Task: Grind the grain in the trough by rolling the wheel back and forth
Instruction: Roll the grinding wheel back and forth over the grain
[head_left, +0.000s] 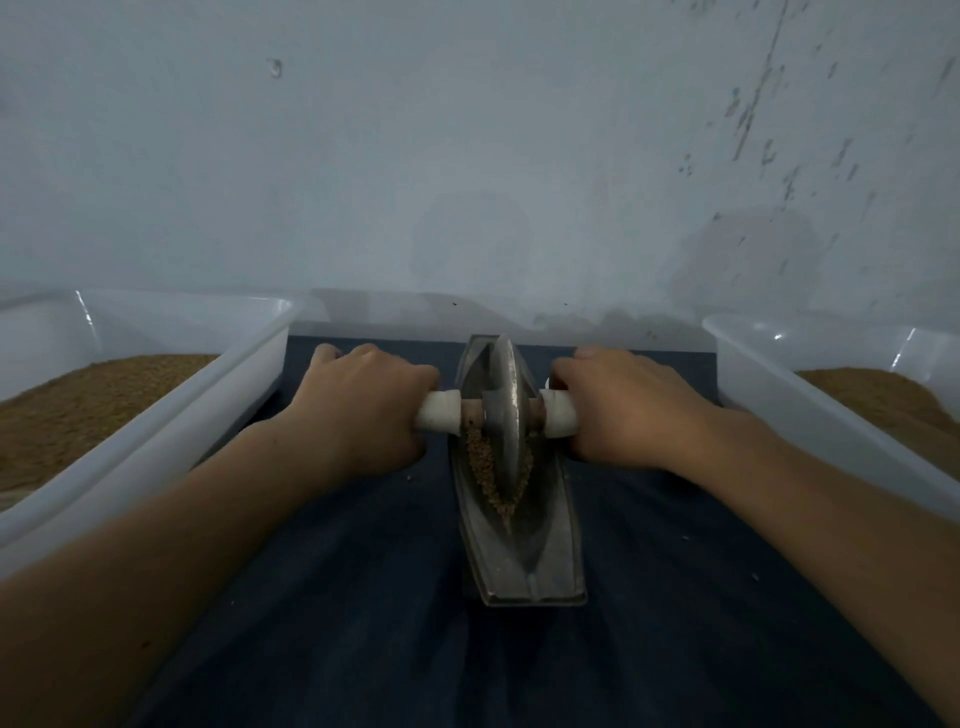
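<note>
A boat-shaped metal trough (524, 566) lies lengthwise on a dark blue cloth (363, 597). A metal grinding wheel (506, 405) stands upright in the trough's far half. Brown grain (485, 467) lies heaped in the groove on the near side of the wheel. A bar with white-wrapped handle ends runs through the wheel. My left hand (363, 405) grips the left handle (439, 410). My right hand (628, 405) grips the right handle (558, 413).
A white plastic tub (171, 431) holding brown grain stands at the left. A second white tub (810, 410) with brown grain stands at the right. A pale scuffed wall (467, 156) rises just behind the trough. A few stray grains lie on the cloth.
</note>
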